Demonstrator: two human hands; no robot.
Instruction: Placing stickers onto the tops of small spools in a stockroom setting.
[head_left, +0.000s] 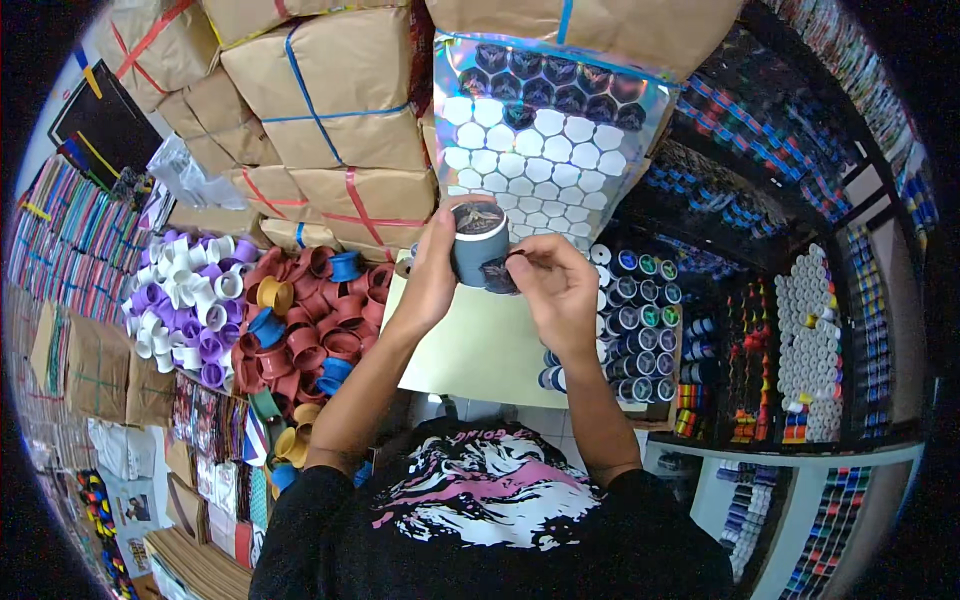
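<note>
My left hand (435, 259) is wrapped around the side of a dark grey spool (471, 259) with a white rim, which has a dark round sticker (480, 217) with a winged emblem on its top end. Between the thumb and fingers of my right hand (555, 281) is a dark, shiny sticker (498, 274), close against the spool's lower right side. Behind the spool stands a shiny holographic sticker sheet (540, 161), with dark round stickers in its upper rows and white rounded blanks below.
Below my hands lies a pale yellow board (472, 337). Labelled spools (637, 322) stand in rows to its right. Red, blue and yellow plastic spools (307, 345) are heaped at left, beside white and purple ones (191, 300). Wrapped parcels (337, 90) are stacked behind; shelves (787, 450) hold goods at right.
</note>
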